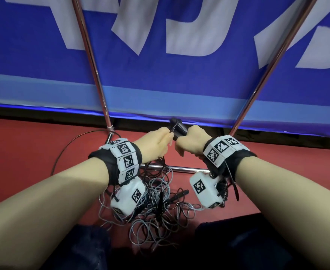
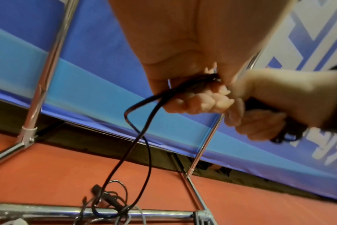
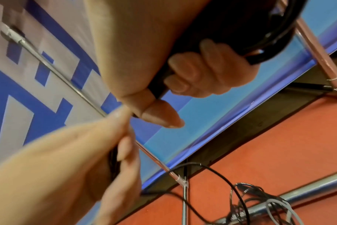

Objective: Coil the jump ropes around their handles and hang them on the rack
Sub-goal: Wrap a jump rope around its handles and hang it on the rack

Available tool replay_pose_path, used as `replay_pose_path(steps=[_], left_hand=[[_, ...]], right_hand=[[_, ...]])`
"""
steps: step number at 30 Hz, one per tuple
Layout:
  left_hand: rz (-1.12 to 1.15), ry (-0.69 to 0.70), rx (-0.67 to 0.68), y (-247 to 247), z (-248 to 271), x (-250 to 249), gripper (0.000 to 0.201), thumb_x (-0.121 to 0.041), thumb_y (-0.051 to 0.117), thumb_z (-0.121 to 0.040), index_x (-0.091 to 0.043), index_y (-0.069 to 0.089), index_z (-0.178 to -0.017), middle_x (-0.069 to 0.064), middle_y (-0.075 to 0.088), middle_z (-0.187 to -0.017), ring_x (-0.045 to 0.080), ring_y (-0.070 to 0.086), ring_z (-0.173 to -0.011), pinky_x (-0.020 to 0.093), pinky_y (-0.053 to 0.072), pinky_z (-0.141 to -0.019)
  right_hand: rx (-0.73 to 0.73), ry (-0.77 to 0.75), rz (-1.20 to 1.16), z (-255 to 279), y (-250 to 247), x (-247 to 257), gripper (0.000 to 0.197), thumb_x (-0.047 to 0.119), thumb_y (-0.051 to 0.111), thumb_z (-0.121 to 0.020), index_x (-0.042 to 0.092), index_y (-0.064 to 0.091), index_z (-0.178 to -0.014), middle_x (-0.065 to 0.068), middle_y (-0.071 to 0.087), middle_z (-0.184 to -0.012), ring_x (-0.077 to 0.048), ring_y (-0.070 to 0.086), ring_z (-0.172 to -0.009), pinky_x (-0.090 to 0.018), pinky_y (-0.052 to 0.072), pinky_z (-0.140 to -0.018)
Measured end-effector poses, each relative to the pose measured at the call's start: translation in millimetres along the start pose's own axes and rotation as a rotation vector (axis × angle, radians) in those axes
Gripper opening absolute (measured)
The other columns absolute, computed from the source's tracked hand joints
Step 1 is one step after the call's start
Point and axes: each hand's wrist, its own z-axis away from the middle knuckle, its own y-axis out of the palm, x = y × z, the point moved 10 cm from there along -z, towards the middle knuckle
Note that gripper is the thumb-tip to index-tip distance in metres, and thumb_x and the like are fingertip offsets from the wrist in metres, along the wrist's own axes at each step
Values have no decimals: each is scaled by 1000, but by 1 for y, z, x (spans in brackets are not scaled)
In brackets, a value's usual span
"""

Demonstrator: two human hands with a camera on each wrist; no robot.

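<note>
Blue banner [image 1: 160, 78] behind chrome rack [image 1: 179, 169]. I see tangled spare ropes [image 1: 160, 207] on floor at rack's base bar. Above the bar, my R hand [image 1: 191, 142] fist-grips black handles [image 1: 178, 128]; L hand [image 1: 156, 142] pinches black rope [image 2: 142, 134] beside it.

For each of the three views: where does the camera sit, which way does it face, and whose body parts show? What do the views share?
Head: looks forward and down at both forearms, the left hand and right hand above the tangled ropes.
Left wrist: looks along the left palm at the black rope; right hand alongside.
Right wrist: looks along the right hand's grip on the black handle.
Shared: blue banner, rack's metal bars.
</note>
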Motion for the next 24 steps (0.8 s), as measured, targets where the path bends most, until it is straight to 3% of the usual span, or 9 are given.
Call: replay_pose_path(steps=[7,11,13,15,17,19,22,24], left_hand=[[-44,-21,56,4,1,9,35,-32,36,-101,-13,45,-74,1,58,-53,16,53,-47,22,44,-55],[-97,-76,112,6,3,25,35,-30,34,-102,-15,45,-71,0,55,-54,17,53,-49,24,46,-58],[-108,-88,176,11,7,26,37,-25,35,-102,-16,46,-67,-2,53,-55,11,51,-47,20,45,-57],[-187,-100,259,17,10,27,38,-17,37,-100,-13,52,-65,-2,52,-58,1,48,-45,8,37,-51],[-281,-119,333,20,13,31,27,-4,41,-97,0,63,-82,6,59,-71,9,56,-62,6,35,-54],[-372,-96,383,20,14,33,18,2,45,-93,1,63,-97,12,64,-89,24,57,-81,11,35,-59],[-510,-20,400,16,14,27,15,0,48,-90,-12,51,-82,-9,48,-72,17,44,-74,15,30,-52],[-562,8,393,15,11,24,14,-4,47,-91,-13,48,-81,-12,41,-68,17,42,-73,22,27,-56]], right_hand=[[-16,-12,-122,1,-13,-2,23,5,65,-58,11,44,-50,-3,37,-38,-18,32,-32,-18,30,-40],[78,-143,-183,9,-8,18,23,-2,63,-60,8,45,-49,-2,33,-34,-15,28,-32,-16,28,-40],[192,-224,-130,18,6,29,25,-7,62,-61,7,45,-49,-2,33,-34,-15,28,-30,-15,27,-39],[260,-287,-42,26,18,34,30,-11,62,-60,8,45,-44,0,35,-35,-15,29,-30,-14,26,-39],[304,-323,108,30,29,36,33,-10,65,-57,9,44,-42,5,36,-35,-9,31,-30,-14,26,-38],[348,-335,267,33,41,36,33,-8,67,-56,11,44,-41,9,36,-34,-7,34,-32,-13,26,-38],[411,-336,450,40,59,35,28,-5,65,-58,13,49,-42,2,43,-41,-17,41,-41,-17,34,-45],[378,-341,580,42,62,35,25,3,63,-67,13,50,-49,1,46,-45,-17,43,-42,-16,34,-43]])
